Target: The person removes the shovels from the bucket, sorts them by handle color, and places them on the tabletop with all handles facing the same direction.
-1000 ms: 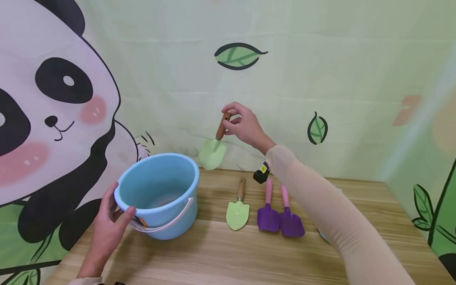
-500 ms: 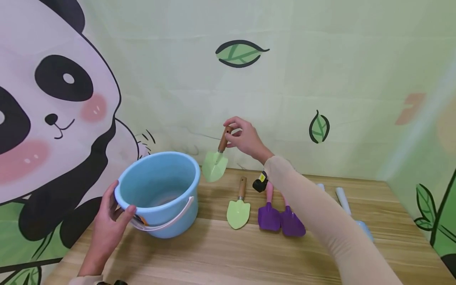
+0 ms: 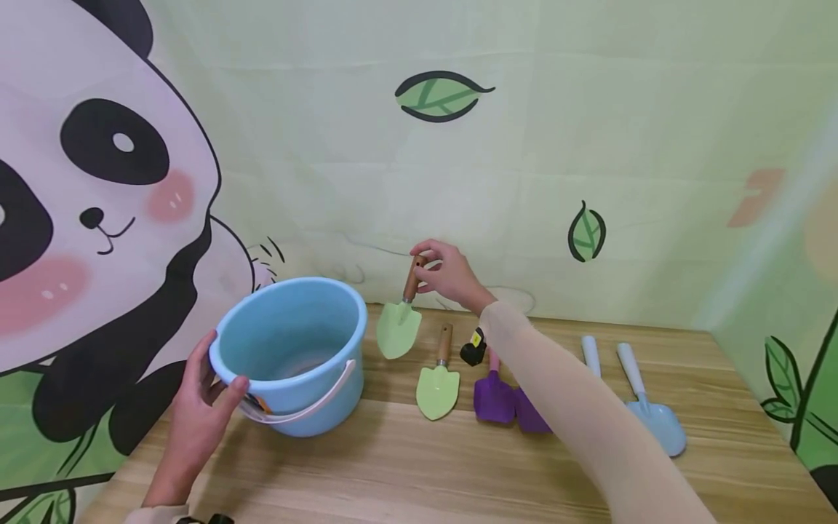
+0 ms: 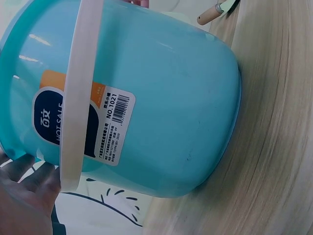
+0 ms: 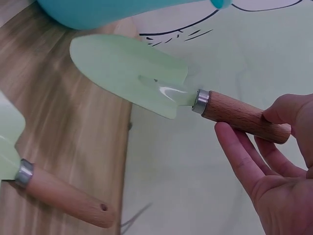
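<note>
My right hand (image 3: 450, 275) pinches the wooden handle of a pale green hand trowel (image 3: 398, 330) near its end. Its blade points down, just to the right of the blue bucket (image 3: 308, 407); whether the tip touches the table cannot be told. In the right wrist view the thumb and fingers hold the handle from opposite sides of the trowel (image 5: 127, 73). At the bucket's left side my left hand (image 3: 199, 422) grips it by the rim, thumb toward the front. A second green trowel (image 3: 438, 391) lies flat on the table below the held one.
Two purple shovels (image 3: 494, 398) with pink handles lie further right, partly hidden by my right sleeve (image 3: 576, 407). Beyond them are two light blue tools, one a shovel (image 3: 661, 426). A printed cloth (image 3: 511, 145) rises behind the wooden table (image 3: 393, 480).
My right hand has come down with the trowel, bringing its blade from above the table's back edge to beside the bucket. My left hand and the bucket have stayed in place.
</note>
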`<state>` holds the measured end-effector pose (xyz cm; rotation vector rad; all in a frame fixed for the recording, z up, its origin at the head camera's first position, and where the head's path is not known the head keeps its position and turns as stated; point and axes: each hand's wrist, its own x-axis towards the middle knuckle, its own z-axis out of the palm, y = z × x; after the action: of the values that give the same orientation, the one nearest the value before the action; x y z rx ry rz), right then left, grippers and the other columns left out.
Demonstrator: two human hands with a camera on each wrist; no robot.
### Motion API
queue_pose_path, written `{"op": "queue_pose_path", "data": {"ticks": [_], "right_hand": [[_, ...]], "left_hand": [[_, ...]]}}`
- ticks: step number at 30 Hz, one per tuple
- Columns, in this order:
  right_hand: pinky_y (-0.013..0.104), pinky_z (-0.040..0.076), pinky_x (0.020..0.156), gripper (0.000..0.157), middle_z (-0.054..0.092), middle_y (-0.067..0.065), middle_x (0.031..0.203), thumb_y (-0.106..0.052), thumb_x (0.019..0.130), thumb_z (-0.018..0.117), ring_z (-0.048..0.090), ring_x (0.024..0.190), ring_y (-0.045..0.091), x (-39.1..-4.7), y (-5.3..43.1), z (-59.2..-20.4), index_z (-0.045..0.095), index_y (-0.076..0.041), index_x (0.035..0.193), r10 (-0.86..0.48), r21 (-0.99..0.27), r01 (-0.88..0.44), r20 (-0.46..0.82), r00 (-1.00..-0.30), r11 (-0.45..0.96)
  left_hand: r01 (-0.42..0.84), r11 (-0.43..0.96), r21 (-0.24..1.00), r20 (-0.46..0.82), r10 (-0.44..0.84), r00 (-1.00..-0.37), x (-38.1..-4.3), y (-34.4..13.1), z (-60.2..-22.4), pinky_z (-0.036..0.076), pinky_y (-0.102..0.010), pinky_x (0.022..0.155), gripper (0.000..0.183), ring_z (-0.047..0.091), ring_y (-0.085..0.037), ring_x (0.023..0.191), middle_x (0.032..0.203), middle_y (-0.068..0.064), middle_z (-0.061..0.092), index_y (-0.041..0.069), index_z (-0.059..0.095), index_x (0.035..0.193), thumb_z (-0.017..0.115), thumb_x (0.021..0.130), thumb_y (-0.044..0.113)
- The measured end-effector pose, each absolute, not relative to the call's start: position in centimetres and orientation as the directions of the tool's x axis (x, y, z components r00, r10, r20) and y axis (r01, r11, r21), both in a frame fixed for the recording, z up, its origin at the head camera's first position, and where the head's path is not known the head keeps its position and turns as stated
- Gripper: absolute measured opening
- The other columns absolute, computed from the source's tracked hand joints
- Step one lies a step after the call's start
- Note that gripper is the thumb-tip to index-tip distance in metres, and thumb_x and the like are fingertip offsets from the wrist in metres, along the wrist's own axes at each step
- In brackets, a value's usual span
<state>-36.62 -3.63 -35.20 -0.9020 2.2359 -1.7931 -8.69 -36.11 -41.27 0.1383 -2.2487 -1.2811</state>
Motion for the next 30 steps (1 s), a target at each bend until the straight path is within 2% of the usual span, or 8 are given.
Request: {"op": "queue_pose_path", "data": {"ticks": [6, 11, 18, 23, 30], "right_hand": [[0.052, 0.061, 0.080, 0.035, 0.062, 0.020, 0.114, 0.001, 0.098, 0.061, 0.069, 0.093, 0.034, -36.7, -3.9, -36.8, 0.059, 0.003, 0.133, -0.540, -0.941, -0.321, 0.217, -0.813, 0.105], [0.053, 0.061, 0.082, 0.031, 0.061, 0.020, 0.115, -0.001, 0.099, 0.061, 0.070, 0.092, 0.036, -36.5, -4.2, -38.0, 0.061, 0.001, 0.130, -0.558, -0.954, -0.274, 0.162, -0.814, 0.124], [0.056, 0.059, 0.084, 0.029, 0.060, 0.021, 0.113, 0.001, 0.099, 0.062, 0.072, 0.086, 0.036, -36.2, -4.8, -39.3, 0.064, -0.005, 0.127, -0.572, -0.963, -0.230, 0.109, -0.813, 0.143], [0.059, 0.058, 0.084, 0.031, 0.062, 0.022, 0.111, 0.002, 0.099, 0.060, 0.074, 0.083, 0.038, -36.1, -5.2, -40.2, 0.064, -0.004, 0.129, -0.592, -0.963, -0.211, 0.072, -0.803, 0.170], [0.061, 0.057, 0.083, 0.032, 0.063, 0.025, 0.110, 0.004, 0.099, 0.059, 0.074, 0.089, 0.038, -35.9, -5.5, -41.1, 0.063, -0.001, 0.130, -0.599, -0.971, -0.166, 0.032, -0.800, 0.170]], "left_hand": [[0.164, 0.547, 0.821, 0.401, -0.349, -0.847, -8.6, -36.0, -41.2, 0.040, -0.006, 0.096, 0.087, 0.041, -0.038, 0.141, 0.163, -0.013, 0.034, 0.023, 0.018, 0.165, 0.071, 0.097, 0.013], [0.166, 0.548, 0.820, 0.404, -0.348, -0.846, -8.7, -36.0, -41.2, 0.040, -0.006, 0.096, 0.087, 0.040, -0.039, 0.142, 0.164, -0.012, 0.033, 0.026, 0.018, 0.165, 0.071, 0.097, 0.013], [0.177, 0.546, 0.819, 0.412, -0.344, -0.844, -8.6, -36.1, -41.3, 0.041, -0.006, 0.095, 0.087, 0.041, -0.035, 0.141, 0.163, -0.013, 0.034, 0.023, 0.018, 0.165, 0.070, 0.097, 0.010], [0.175, 0.549, 0.817, 0.411, -0.342, -0.845, -8.7, -36.1, -41.2, 0.041, -0.006, 0.096, 0.087, 0.041, -0.035, 0.142, 0.163, -0.013, 0.034, 0.023, 0.018, 0.165, 0.070, 0.097, 0.011], [0.176, 0.551, 0.816, 0.413, -0.341, -0.845, -8.7, -36.1, -41.3, 0.041, -0.005, 0.095, 0.087, 0.041, -0.035, 0.142, 0.163, -0.013, 0.034, 0.023, 0.018, 0.165, 0.071, 0.097, 0.011]]}}
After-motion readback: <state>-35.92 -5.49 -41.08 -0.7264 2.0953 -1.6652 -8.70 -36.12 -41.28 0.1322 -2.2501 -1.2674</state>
